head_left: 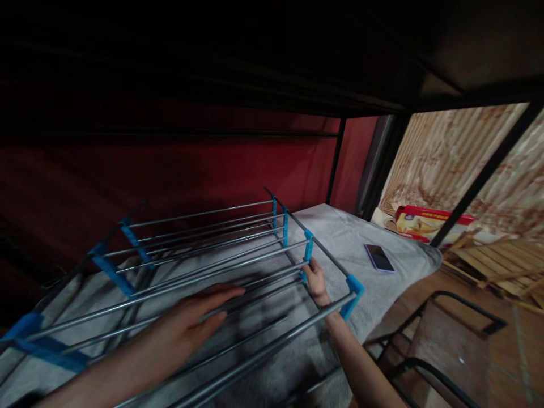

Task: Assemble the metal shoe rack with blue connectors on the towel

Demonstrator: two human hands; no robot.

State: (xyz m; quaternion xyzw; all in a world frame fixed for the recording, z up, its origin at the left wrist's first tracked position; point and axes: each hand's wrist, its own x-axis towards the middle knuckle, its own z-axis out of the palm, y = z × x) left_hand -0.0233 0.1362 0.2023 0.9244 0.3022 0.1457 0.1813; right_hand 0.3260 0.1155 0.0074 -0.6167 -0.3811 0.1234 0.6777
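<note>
A rack of grey metal rods (238,262) joined by blue plastic connectors (309,245) lies across a grey cloth-covered bed or table. My right hand (315,279) reaches between the rods on the right side, its fingers closed round the lower end of a middle blue connector. Over the rods near the middle is my left hand (203,314), fingers stretched out and thumb apart, with nothing in it. Whether its underside touches a rod I cannot tell. More blue connectors (113,269) hold the rods at the left end.
A phone (379,258) lies on the grey cloth (340,232) to the right. Dark metal posts (336,164) and a low dark panel overhead frame the space, with a red wall (212,170) behind. A chair (446,340), a red box (425,222) and wooden slats (497,260) stand at the right.
</note>
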